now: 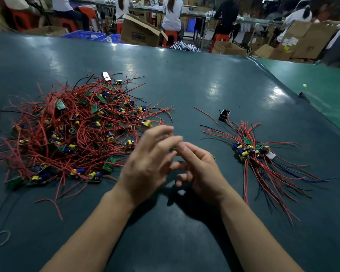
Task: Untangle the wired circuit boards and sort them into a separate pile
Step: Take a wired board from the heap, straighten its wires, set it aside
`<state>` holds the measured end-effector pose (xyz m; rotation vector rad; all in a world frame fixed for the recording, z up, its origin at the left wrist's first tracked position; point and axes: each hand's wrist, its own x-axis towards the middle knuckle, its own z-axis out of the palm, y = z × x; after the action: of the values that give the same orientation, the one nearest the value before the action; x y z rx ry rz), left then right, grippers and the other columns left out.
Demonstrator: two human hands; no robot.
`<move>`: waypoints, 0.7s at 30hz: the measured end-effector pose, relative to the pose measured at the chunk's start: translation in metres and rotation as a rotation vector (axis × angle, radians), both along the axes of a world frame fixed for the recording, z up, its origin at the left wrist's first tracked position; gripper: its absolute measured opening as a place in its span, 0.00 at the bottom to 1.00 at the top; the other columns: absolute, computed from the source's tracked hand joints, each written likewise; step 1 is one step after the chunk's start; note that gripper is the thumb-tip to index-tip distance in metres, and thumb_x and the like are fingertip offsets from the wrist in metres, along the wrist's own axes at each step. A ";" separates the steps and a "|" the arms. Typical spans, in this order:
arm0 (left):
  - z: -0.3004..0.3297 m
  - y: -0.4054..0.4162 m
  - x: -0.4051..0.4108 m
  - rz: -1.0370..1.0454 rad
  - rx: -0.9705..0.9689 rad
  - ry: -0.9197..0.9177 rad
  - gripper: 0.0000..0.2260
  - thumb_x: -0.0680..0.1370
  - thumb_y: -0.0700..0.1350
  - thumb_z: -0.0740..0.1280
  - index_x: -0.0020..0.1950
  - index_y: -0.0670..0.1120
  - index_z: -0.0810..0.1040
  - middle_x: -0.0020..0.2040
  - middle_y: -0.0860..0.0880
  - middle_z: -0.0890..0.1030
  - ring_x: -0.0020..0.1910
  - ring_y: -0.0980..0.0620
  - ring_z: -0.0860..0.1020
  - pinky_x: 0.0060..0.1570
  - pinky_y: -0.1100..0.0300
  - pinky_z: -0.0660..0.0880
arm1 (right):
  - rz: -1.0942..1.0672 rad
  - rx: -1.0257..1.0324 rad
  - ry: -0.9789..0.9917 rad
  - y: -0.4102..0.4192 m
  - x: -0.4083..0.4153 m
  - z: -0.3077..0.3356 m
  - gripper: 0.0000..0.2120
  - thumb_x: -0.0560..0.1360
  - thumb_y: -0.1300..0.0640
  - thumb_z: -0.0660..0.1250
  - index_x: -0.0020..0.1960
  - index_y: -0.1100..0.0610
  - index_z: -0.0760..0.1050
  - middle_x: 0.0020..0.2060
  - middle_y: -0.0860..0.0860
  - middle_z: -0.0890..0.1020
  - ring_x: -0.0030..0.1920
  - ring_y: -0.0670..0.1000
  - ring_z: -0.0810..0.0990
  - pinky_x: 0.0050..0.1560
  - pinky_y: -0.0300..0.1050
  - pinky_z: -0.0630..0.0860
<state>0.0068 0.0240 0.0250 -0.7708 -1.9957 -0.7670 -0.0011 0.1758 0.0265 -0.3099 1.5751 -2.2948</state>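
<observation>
A big tangle of red-wired green circuit boards (pixel 76 130) with yellow and blue capacitors lies on the left of the dark table (pixel 184 81). On the right is a smaller pile of boards (pixel 251 150), its red and black wires fanned toward me. Between the piles, my left hand (pixel 149 163) is blurred, fingers spread, its fingertips meeting those of my right hand (pixel 202 171), whose fingers are partly curled. A small green sliver shows where the fingertips meet. No wires trail from either hand, and I cannot tell if anything is gripped.
A small black part (pixel 224 114) and a loose red wire (pixel 206 115) lie beyond the right pile. Another stray red wire (pixel 51 205) and a rubber band (pixel 1 238) lie near left. The table's edge runs down the right. Seated people and cardboard boxes fill the background.
</observation>
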 end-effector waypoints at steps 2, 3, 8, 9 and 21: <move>-0.002 0.008 0.001 -0.120 -0.051 -0.063 0.28 0.68 0.25 0.72 0.65 0.41 0.70 0.64 0.35 0.73 0.65 0.47 0.73 0.67 0.58 0.69 | -0.011 -0.015 0.010 0.001 -0.001 -0.002 0.14 0.69 0.46 0.74 0.50 0.51 0.82 0.39 0.51 0.83 0.33 0.48 0.80 0.26 0.40 0.74; -0.003 0.010 0.000 -0.153 -0.066 -0.086 0.29 0.68 0.25 0.72 0.66 0.42 0.70 0.66 0.35 0.72 0.66 0.46 0.73 0.67 0.56 0.70 | -0.033 -0.006 0.021 0.002 -0.001 -0.003 0.11 0.69 0.46 0.74 0.48 0.50 0.83 0.39 0.51 0.83 0.33 0.48 0.80 0.28 0.40 0.74; -0.007 0.002 -0.005 -0.029 -0.004 -0.195 0.20 0.74 0.40 0.73 0.64 0.37 0.75 0.66 0.38 0.74 0.70 0.43 0.70 0.68 0.47 0.69 | -0.133 -0.003 -0.015 0.008 -0.004 0.001 0.09 0.69 0.52 0.72 0.46 0.55 0.82 0.39 0.56 0.84 0.34 0.47 0.81 0.25 0.38 0.74; -0.008 -0.001 -0.006 0.038 0.012 -0.231 0.20 0.74 0.43 0.74 0.63 0.36 0.76 0.65 0.39 0.75 0.70 0.42 0.70 0.69 0.47 0.68 | -0.161 -0.010 -0.038 0.008 -0.005 0.003 0.10 0.70 0.51 0.70 0.46 0.56 0.82 0.39 0.56 0.84 0.34 0.48 0.82 0.26 0.38 0.74; -0.005 -0.046 -0.009 1.048 0.235 -0.283 0.20 0.76 0.50 0.65 0.67 0.44 0.75 0.75 0.37 0.63 0.76 0.32 0.55 0.70 0.31 0.52 | -0.361 -0.237 -0.195 0.021 -0.013 0.010 0.06 0.81 0.57 0.59 0.45 0.52 0.69 0.52 0.61 0.85 0.34 0.51 0.82 0.31 0.39 0.75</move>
<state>-0.0017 -0.0220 0.0202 0.5546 -2.1194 -0.4501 -0.0144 0.1972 0.0367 0.1547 1.3521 -2.6955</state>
